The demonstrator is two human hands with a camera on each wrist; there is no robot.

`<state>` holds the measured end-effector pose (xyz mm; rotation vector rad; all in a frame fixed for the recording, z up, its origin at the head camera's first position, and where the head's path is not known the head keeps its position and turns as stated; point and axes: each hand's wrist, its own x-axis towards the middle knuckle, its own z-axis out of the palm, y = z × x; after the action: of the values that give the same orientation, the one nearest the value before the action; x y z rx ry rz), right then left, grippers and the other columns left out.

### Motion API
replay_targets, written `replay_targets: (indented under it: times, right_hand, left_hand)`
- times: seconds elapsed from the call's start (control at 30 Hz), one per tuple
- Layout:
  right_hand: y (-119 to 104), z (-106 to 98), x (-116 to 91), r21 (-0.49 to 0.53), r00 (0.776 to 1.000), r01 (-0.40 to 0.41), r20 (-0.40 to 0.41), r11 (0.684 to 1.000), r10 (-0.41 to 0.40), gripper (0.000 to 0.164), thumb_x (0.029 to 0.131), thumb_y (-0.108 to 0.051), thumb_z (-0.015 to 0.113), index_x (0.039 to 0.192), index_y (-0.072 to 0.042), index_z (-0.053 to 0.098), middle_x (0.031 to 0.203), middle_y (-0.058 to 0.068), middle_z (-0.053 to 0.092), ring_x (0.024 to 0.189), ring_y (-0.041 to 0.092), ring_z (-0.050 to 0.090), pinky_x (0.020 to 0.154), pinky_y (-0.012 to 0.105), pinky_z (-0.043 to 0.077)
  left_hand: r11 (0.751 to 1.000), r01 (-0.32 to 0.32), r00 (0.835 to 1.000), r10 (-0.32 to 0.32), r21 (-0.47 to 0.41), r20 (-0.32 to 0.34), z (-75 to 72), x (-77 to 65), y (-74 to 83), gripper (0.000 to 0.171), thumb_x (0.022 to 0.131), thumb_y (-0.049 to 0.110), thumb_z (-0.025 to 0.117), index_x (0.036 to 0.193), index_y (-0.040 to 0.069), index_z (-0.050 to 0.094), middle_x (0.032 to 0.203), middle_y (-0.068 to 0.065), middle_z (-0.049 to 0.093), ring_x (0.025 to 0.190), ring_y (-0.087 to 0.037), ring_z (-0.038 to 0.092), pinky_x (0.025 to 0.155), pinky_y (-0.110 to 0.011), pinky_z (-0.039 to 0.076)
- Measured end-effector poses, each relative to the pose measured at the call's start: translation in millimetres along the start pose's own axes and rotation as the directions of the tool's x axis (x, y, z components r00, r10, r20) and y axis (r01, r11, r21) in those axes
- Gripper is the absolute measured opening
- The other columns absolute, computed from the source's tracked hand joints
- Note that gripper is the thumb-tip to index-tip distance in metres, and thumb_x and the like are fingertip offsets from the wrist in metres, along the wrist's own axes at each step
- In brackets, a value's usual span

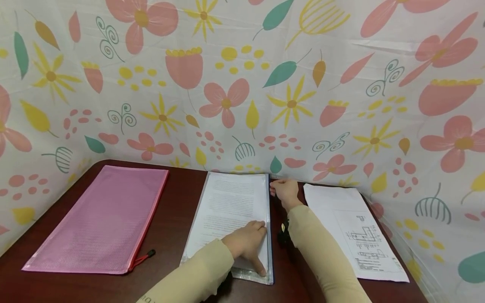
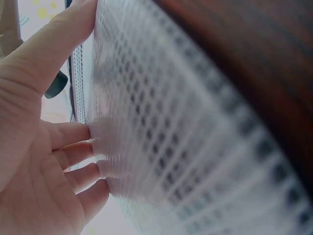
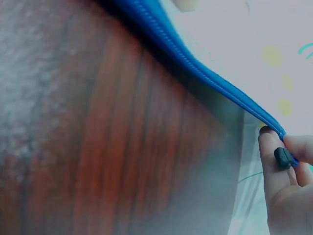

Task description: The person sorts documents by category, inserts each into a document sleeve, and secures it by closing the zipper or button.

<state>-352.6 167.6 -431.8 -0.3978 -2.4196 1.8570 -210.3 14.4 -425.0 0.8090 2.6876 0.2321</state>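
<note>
A clear mesh zipper pouch (image 1: 231,202) with printed paper inside lies in the middle of the table, its blue zipper (image 3: 195,68) along the right edge. My left hand (image 1: 248,240) presses on the pouch near its lower right part, thumb and fingers spread, as the left wrist view also shows. At the far right corner, my right hand (image 1: 285,192) pinches the zipper pull, whose dark tab (image 3: 282,158) shows between thumb and fingers in the right wrist view.
To the left lies a pink mesh zipper pouch (image 1: 102,219) with a red cord pull (image 1: 142,257). Printed sheets (image 1: 341,219) lie at the right, beside my right forearm. A flower-patterned curtain (image 1: 227,84) hangs behind the dark wooden table (image 1: 176,210).
</note>
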Motion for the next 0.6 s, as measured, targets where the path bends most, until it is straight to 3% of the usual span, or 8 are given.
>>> replay_targets:
  times: [0.33,0.6]
  right_hand:
    - [-10,2,0,-0.013,1.0,-0.01,0.012,1.0,0.01,0.024,0.09,-0.008,0.061,0.107,0.009,0.063,0.11,0.023,0.063,0.097,0.032,0.066,0.084,0.039,0.056]
    - [-21,4,0,0.014,1.0,0.027,0.01,1.0,-0.027,0.023,0.089,-0.007,0.061,0.106,0.009,0.064,0.109,0.023,0.063,0.095,0.032,0.066,0.085,0.041,0.055]
  left_hand:
    - [0.997,-0.023,0.999,0.026,0.078,-0.035,4.0,1.8,-1.5,0.118,0.051,0.067,0.081,0.144,0.008,0.037,0.153,-0.005,0.03,0.141,-0.021,0.029,0.112,-0.028,0.032]
    - [0.998,-0.016,0.999,0.018,0.057,-0.028,3.4,0.5,-0.8,0.118,0.051,0.065,0.082,0.144,0.008,0.037,0.154,-0.005,0.029,0.141,-0.021,0.028,0.112,-0.029,0.032]
